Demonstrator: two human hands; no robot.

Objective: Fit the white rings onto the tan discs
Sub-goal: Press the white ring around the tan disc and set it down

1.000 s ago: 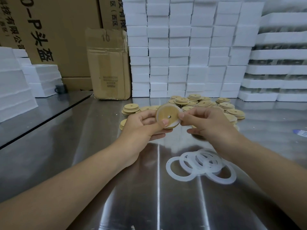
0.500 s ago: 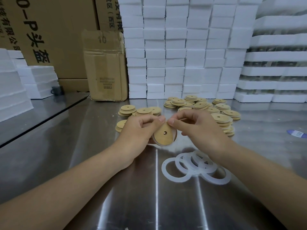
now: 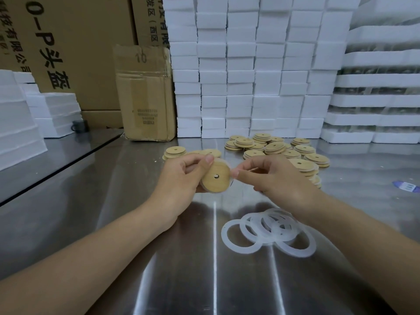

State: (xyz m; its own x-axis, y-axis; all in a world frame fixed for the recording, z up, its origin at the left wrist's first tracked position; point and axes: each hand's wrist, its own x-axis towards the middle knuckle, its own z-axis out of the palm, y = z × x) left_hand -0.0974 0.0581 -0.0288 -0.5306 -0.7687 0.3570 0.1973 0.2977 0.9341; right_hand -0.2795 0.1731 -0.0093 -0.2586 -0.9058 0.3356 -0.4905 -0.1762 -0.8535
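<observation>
- The tan disc is round, with a small hole in the middle and a thin white edge along its top right side. It is up in the air between both hands, above the metal table.
- Half a second ago the two thumbs met over it. Now they are apart, and more of its face shows.
- The left hand grips it from the left, thumb on the top edge.
- The right hand pinches its right edge with curled fingers.
- Loose white rings lie under the right arm.
- A pile of tan discs sits behind the hands.

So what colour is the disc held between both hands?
Tan disc, with a small dark centre hole; the head view shows it best.
</observation>
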